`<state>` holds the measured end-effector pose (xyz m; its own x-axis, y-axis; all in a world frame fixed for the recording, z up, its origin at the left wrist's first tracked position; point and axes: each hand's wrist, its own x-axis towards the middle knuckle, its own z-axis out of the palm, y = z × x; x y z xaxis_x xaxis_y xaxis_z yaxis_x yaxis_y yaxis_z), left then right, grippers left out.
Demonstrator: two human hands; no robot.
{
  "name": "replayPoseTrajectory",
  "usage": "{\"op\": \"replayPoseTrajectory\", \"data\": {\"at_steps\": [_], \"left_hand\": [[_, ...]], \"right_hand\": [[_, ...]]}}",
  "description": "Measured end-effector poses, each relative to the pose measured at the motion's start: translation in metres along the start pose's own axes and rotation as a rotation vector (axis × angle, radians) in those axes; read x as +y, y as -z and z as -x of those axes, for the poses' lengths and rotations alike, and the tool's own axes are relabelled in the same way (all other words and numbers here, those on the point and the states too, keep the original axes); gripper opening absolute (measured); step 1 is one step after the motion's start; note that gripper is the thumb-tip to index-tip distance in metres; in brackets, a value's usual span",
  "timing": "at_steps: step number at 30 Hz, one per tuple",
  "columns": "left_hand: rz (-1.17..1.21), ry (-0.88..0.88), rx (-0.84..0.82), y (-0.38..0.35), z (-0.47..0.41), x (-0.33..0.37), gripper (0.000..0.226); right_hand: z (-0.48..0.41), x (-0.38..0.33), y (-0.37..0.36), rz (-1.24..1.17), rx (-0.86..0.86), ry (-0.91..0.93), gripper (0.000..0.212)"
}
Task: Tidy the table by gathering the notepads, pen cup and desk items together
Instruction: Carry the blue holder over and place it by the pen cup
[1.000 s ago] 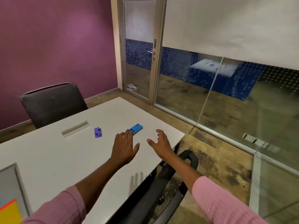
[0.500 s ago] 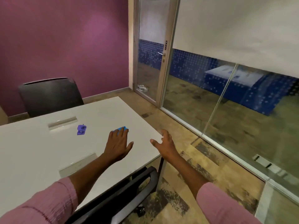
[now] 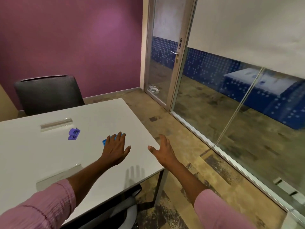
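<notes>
A small bright blue desk item (image 3: 104, 142) lies on the white table (image 3: 49, 154) near its right end. My left hand (image 3: 115, 150) is stretched flat over it, fingers straight, and covers most of it; only its left corner and far tips show. A small purple desk item (image 3: 74, 134) lies on the table to the left of that hand. My right hand (image 3: 162, 150) hovers open over the table's right edge, fingers spread, holding nothing. No notepad or pen cup is in view.
Two flat clear strips lie on the table, one at the far side (image 3: 56, 125) and one near me (image 3: 57, 176). A dark chair (image 3: 47, 95) stands behind the table, another chair (image 3: 113, 210) below me. A glass wall and door (image 3: 162, 63) are on the right.
My view has swung to the right and closer. My left hand has moved forward over the blue item, which was mostly uncovered a second ago. My right hand stays open beside it.
</notes>
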<state>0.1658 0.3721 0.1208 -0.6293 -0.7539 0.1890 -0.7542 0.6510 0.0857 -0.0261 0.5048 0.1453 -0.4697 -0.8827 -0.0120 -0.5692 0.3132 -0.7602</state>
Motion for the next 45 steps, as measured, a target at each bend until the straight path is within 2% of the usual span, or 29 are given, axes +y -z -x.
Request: {"op": "replayPoseTrajectory", "data": {"at_steps": [10, 24, 34, 38, 45], "left_hand": [[0.005, 0.228, -0.033, -0.047, -0.086, -0.022, 0.066], [0.01, 0.576, -0.145, -0.091, -0.134, -0.053, 0.062], [0.086, 0.974, -0.164, -0.126, -0.164, -0.067, 0.063], [0.103, 1.11, -0.232, -0.139, -0.175, -0.076, 0.062], [0.14, 1.193, -0.321, -0.172, -0.183, -0.085, 0.06]], "right_hand": [[-0.133, 0.023, -0.017, 0.036, -0.201, 0.085, 0.075], [-0.267, 0.019, -0.077, 0.135, -0.54, 0.213, 0.071], [-0.356, 0.021, -0.148, 0.207, -0.824, 0.431, 0.066], [-0.372, 0.017, -0.179, 0.246, -0.907, 0.54, 0.07], [-0.388, 0.021, -0.224, 0.435, -0.95, 0.687, 0.072]]}}
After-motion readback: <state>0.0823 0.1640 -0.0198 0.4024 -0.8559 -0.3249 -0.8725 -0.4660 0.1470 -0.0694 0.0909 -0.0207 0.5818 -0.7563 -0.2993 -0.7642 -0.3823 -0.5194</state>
